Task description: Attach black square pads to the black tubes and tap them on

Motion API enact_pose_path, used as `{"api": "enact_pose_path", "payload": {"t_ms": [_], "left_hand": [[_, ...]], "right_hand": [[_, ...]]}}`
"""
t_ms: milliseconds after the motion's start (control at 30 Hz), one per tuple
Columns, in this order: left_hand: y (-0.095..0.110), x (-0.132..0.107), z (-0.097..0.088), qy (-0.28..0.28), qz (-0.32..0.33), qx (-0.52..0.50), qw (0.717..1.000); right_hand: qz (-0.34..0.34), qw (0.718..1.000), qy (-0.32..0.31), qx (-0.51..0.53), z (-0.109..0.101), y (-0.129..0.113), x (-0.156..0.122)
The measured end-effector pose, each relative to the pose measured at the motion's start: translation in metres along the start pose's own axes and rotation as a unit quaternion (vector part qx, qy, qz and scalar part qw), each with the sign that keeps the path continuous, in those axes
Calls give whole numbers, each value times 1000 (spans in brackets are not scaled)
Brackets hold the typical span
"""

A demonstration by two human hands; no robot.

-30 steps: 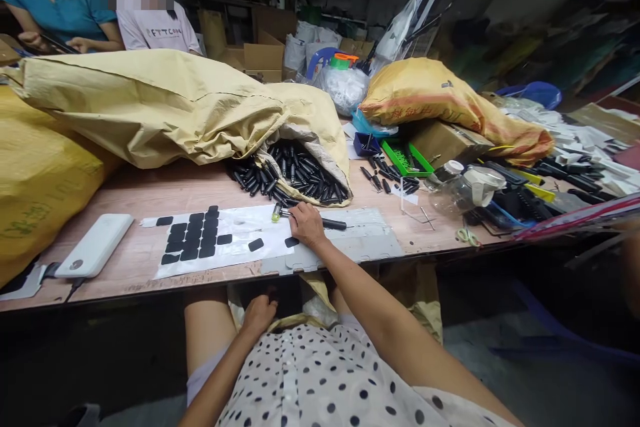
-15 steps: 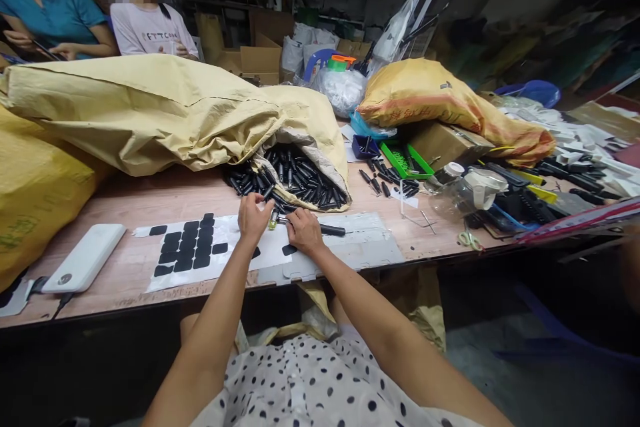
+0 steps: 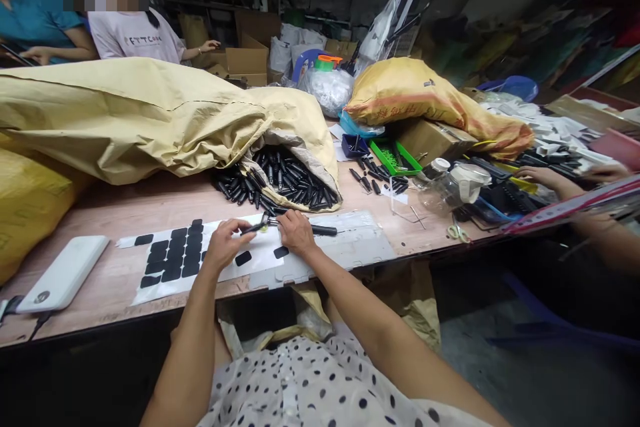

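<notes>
My left hand (image 3: 226, 245) pinches a slim black tapered piece (image 3: 254, 227), pointing right towards a metal tool head (image 3: 270, 219). Closed over the tool's middle, my right hand (image 3: 297, 233) lets a long black handle (image 3: 325, 231) stick out on its right. Its fingertips are partly hidden, and the tool's exact kind cannot be made out. Beneath my hands lie a white sheet with black rounded squares (image 3: 176, 250) and a grey board (image 3: 365, 240). Just beyond them, black tapered pieces (image 3: 295, 177) spill from a beige sack (image 3: 200, 117).
A white power bank (image 3: 67, 273) with cables lies at left. Farther right are a green tray (image 3: 395, 157), a clear plastic jug (image 3: 457, 187), scissors (image 3: 459, 233) and an orange-yellow sack (image 3: 415, 93). Another person's hand (image 3: 545, 177) reaches in at far right; two people are across the table.
My left hand has moved left and down, and the black piece now shows in its fingers. My right hand stays on the tool. Another person's arms have appeared at far right.
</notes>
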State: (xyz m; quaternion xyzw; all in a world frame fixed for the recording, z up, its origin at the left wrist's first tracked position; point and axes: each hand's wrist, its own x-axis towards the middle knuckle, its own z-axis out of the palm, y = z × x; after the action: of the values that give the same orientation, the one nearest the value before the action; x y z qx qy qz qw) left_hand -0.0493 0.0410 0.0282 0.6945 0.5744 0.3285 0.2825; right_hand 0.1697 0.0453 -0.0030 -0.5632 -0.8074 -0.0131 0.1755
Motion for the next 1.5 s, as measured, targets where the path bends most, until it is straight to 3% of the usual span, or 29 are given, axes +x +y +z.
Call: {"api": "enact_pose_path", "payload": {"t_ms": [67, 133, 367, 767, 967, 1133, 1267, 1367, 1500], "left_hand": [[-7, -17, -3, -72, 9, -5, 997], [-8, -26, 3, -101, 20, 10, 995], [0, -20, 33, -45, 26, 110, 993], [-6, -19, 37, -40, 7, 100, 994], [-6, -18, 38, -41, 2, 110, 993], [-5, -18, 37, -46, 9, 109, 993], [-3, -18, 37, -50, -4, 119, 992], [-2, -18, 38, -46, -7, 116, 992], [-2, -19, 39, -40, 4, 100, 994]], "right_hand": [[0, 1000, -5, -4, 0, 0, 0], [-3, 1000, -9, -4, 0, 1, 0], [-24, 1000, -11, 14, -5, 5, 0], [-61, 987, 58, 134, -36, 7, -31], [-53, 994, -1, 96, -37, -1, -40], [-44, 994, 22, 97, -40, -11, -33], [-61, 994, -6, 90, -38, -18, -30], [-54, 994, -13, 90, -34, -16, -28], [-22, 995, 26, 98, -26, -6, -19]]}}
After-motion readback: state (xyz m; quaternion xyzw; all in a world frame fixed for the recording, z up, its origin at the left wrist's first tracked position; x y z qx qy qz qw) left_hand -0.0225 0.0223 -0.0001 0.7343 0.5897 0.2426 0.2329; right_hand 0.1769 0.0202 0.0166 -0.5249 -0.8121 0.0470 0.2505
